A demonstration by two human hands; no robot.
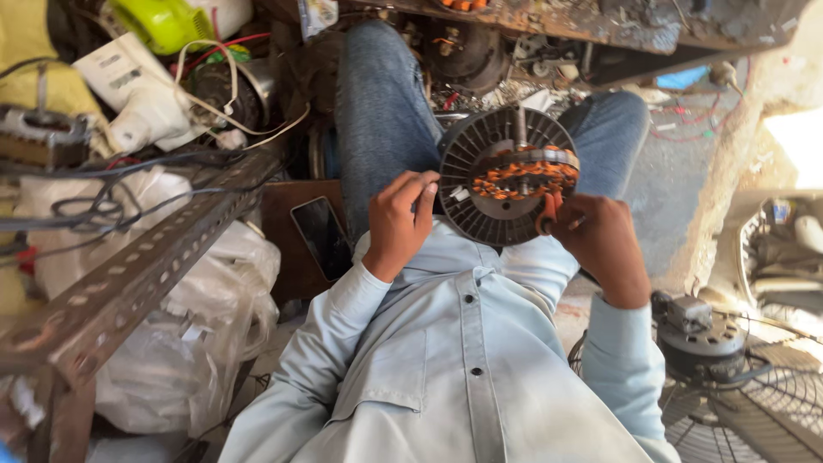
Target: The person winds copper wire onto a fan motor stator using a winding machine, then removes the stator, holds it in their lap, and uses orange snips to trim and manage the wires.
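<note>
Over the person's lap, between the knees, the round fan motor sits opened with its copper windings bared, the left hand clasping its rim and the right hand pinching an orange-handled tool against it, so reassembly seems not yet done.

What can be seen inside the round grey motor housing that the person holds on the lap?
Inside the round grey motor housing are copper-orange windings in a ring, and a metal shaft stands up from the centre. The right hand covers the lower edge; the underside is hidden.
</note>
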